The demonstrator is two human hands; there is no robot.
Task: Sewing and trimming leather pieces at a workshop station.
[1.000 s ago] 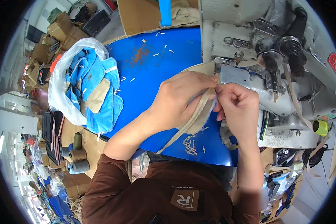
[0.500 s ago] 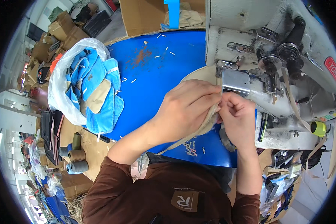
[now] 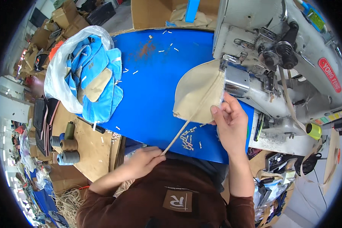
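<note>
A beige fabric panel with a rounded outer edge lies at the sewing machine, its upper corner under the presser foot. My right hand pinches the panel's right edge just below the machine's arm. A narrow beige strip runs from the presser foot across the panel and down toward my body. Close to my torso, my left hand grips the strip's lower end and holds it straight.
A white plastic bag of light-blue fabric pieces stands left on the blue tabletop. Thread cones sit on the wooden table at lower left. Small scraps lie near the panel; a cardboard box stands behind.
My left hand has moved from the presser foot down toward my body, drawing the strip straight. The panel now lies spread and uncovered. My right hand stays at its edge.
</note>
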